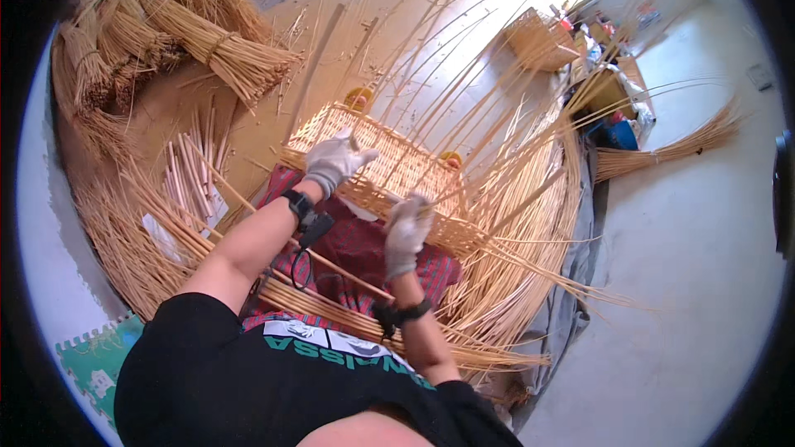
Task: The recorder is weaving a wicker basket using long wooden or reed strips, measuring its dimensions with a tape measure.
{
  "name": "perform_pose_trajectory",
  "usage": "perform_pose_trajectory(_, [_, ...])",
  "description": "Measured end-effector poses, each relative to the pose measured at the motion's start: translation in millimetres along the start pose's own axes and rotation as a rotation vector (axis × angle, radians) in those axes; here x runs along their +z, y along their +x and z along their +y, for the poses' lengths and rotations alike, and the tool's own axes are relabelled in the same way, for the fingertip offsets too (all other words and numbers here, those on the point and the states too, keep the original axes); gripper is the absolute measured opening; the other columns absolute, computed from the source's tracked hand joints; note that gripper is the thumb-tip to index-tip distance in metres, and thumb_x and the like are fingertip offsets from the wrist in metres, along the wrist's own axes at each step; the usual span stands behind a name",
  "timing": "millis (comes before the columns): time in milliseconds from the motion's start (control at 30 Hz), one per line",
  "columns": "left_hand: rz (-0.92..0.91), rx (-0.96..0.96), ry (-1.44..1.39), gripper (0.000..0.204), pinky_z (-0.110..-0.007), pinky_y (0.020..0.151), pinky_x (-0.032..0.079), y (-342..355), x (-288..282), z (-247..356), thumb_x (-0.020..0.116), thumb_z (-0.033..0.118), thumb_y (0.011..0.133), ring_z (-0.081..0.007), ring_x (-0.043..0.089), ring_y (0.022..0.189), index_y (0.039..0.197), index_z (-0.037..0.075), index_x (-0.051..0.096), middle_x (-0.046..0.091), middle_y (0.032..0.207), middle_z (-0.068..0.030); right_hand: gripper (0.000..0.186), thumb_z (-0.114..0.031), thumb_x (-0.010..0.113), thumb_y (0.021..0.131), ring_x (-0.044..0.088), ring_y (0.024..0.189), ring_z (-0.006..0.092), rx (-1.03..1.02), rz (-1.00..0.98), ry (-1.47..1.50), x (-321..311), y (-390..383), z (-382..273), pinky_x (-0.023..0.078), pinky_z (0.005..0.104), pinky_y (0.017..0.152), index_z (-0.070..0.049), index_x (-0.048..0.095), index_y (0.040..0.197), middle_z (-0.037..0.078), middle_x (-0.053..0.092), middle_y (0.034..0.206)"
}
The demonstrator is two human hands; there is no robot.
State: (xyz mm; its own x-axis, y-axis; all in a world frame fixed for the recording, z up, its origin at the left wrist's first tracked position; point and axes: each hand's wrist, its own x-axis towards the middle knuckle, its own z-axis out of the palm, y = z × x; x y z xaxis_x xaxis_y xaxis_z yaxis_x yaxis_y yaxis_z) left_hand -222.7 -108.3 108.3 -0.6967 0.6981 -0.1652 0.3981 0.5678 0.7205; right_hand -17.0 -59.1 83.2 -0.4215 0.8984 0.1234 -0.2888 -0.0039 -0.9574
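A half-woven wicker basket (397, 157) rests across my lap, long thin strands standing up from its far and right sides. My left hand (335, 159), in a pale work glove, is over the near left part of the basket. Its thumb and fingers are apart, with nothing visible between them. Close to the near right rim is my gloved right hand (407, 230), slightly blurred, its fingers curled in. Whether a strand lies inside them is hidden. A red plaid cloth (344, 252) covers my lap under the basket.
Tied bundles of wicker rods (211, 41) lie at the far left. Loose long strands (522, 215) spread along my right, with cut sticks (195, 170) on the left. A finished-looking woven basket (542, 40) stands at the far right, near a blue container (619, 134).
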Motion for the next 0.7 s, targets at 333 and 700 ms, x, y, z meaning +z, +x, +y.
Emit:
perform_pose_trajectory(333, [-0.158,0.3,0.031,0.031,-0.036,0.067,0.057,-17.0,45.9,13.3,0.063,0.025,0.099,-0.0169,0.071,0.082,0.126,0.008,0.058,0.073,0.102,-0.0099,0.011,-0.014,0.065,0.099,0.068,0.084,0.0138,0.143,0.203,-0.068,-120.0,28.5,5.8,0.056,0.0279,0.066,-0.016,0.058,0.107,0.007,0.072,0.096])
perform_pose_trajectory(700, [-0.528,-0.214,-0.61,0.044,-0.036,0.059,0.063,-12.0,72.4,17.7,0.063,0.038,0.099,-0.0239,0.075,0.074,0.119,-0.002,0.063,0.073,0.098,-0.0136,0.048,-0.017,0.05,0.106,0.063,0.084,0.017,-0.235,-0.167,-0.339,4.7,115.9,-64.8,0.059,0.0357,0.086,-0.014,0.037,0.151,0.013,0.063,0.098])
